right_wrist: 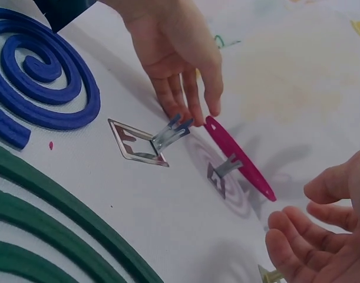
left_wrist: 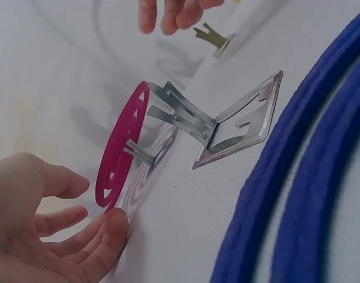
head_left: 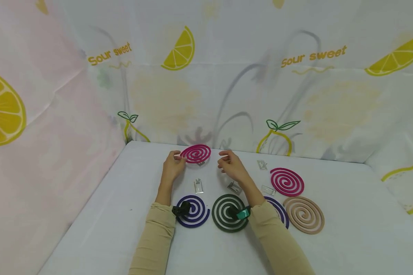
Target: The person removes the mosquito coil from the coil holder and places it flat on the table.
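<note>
A pink mosquito coil (head_left: 197, 154) rests raised and tilted on a small metal coil stand (right_wrist: 230, 165) towards the back of the white table. My left hand (head_left: 173, 167) is at the coil's left edge, thumb and fingers apart; whether a fingertip touches the rim I cannot tell. To the right of the coil, my right hand (head_left: 232, 167) hovers with relaxed, slightly bent fingers and nothing in them. Nearer to me, another metal stand (left_wrist: 227, 127) with an upright prong lies on the table.
Below my wrists lie a blue coil (head_left: 192, 225) and a green coil (head_left: 230, 230). Further right are a second blue coil (head_left: 283, 211), partly behind my sleeve, a tan coil (head_left: 304, 215) and another pink coil (head_left: 287, 182). More metal stands (head_left: 262, 165) lie among them. Patterned cloth walls enclose the table.
</note>
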Demonstrator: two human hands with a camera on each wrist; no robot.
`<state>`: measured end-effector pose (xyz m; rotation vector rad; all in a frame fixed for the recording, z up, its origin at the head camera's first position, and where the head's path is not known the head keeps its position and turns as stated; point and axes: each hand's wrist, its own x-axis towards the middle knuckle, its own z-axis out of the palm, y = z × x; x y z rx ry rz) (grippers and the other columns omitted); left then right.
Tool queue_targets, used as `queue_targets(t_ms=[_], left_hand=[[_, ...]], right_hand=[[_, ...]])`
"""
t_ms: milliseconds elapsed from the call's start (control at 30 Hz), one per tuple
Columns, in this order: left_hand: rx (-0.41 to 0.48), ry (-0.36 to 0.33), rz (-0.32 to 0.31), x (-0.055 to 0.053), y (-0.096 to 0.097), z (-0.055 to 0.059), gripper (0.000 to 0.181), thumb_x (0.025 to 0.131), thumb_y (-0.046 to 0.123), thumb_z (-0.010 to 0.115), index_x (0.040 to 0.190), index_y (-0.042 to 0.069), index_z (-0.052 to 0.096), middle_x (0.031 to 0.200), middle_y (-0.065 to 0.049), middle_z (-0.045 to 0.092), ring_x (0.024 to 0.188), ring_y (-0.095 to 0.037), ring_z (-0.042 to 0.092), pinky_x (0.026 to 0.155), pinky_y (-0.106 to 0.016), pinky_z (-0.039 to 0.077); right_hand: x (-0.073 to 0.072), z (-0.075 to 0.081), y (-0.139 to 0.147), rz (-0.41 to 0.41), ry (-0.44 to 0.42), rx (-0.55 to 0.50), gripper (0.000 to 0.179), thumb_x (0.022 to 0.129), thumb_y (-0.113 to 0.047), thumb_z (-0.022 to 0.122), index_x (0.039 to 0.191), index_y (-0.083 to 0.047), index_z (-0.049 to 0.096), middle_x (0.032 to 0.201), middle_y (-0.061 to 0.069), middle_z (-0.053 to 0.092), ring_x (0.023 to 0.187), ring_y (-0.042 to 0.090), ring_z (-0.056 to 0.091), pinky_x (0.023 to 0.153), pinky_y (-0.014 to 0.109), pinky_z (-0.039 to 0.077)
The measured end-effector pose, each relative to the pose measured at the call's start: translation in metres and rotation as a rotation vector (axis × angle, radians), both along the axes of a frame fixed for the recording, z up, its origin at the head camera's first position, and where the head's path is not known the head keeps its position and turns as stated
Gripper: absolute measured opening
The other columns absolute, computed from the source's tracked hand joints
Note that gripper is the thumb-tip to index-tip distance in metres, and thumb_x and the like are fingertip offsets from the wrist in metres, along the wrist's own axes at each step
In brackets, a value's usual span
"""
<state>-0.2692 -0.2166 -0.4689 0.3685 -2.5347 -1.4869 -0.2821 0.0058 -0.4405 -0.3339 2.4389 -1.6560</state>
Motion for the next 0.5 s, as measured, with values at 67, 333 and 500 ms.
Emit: queue_targets(t_ms=[67,333,500], left_hand=[[0.005,-0.015,0.000,0.000,-0.001,0.000,0.048,0.090,0.022,0.055,0.133,0.003,0.046,0.120,-0.021,0.060,0.110,-0.033,0.059,0.096,-0.045,0.044],[-0.021,-0.047,-0.006,0.000,-0.003,0.000,0.054,0.090,0.021,0.053,0.137,-0.003,0.043,0.121,-0.023,0.061,0.109,-0.034,0.059,0.100,-0.045,0.042],[-0.021,-0.049,-0.001,0.000,-0.004,-0.001,0.054,0.090,0.022,0.053,0.136,-0.005,0.044,0.121,-0.023,0.061,0.114,-0.035,0.056,0.103,-0.045,0.040]], right_hand=[[-0.002,-0.001,-0.003,-0.002,-0.018,0.012,0.040,0.094,-0.010,0.050,0.131,0.003,0.044,0.113,0.022,0.058,0.095,0.029,0.064,0.077,0.034,0.055],[-0.011,-0.002,-0.017,-0.020,-0.064,0.028,0.046,0.093,-0.011,0.051,0.136,0.000,0.041,0.115,0.021,0.058,0.096,0.029,0.065,0.076,0.032,0.056],[-0.016,-0.004,-0.026,-0.039,-0.105,0.030,0.048,0.093,-0.012,0.050,0.138,-0.002,0.038,0.114,0.020,0.058,0.096,0.029,0.066,0.078,0.031,0.056]])
